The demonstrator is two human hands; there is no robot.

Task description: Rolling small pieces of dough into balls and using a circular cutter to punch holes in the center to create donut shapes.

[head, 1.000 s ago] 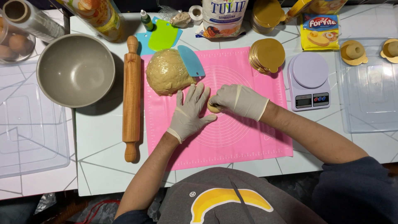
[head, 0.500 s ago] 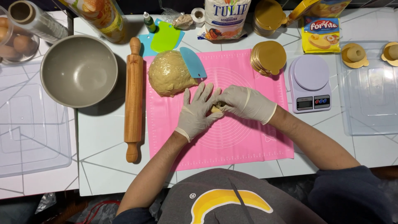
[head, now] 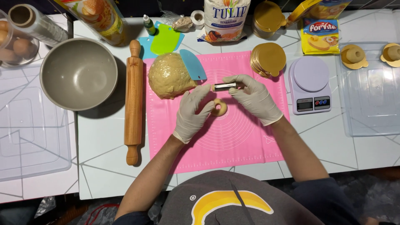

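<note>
Both hands wear pale gloves over a pink silicone mat [head: 233, 146]. Between its fingertips my right hand [head: 255, 98] holds a small metal tube cutter [head: 225, 86], lying sideways. My left hand [head: 192, 111] touches the cutter's other end with a fingertip and rests beside a small dough ring [head: 219, 108] with a hole in its middle. A big lump of tan dough [head: 168, 76] sits at the mat's far left corner, with a light blue scraper [head: 193, 64] leaning on it.
A wooden rolling pin [head: 133, 100] lies left of the mat, next to a grey bowl [head: 78, 73]. Stacked gold discs [head: 268, 59] and a lilac kitchen scale [head: 310, 84] stand to the right. Clear plastic trays [head: 371, 104] flank both sides; a flour bag [head: 225, 18] stands at the back.
Both hands were pressed together on a dough piece. Now they have parted: the right hand has lifted the metal cutter out, and a dough ring with a hole lies on the mat.
</note>
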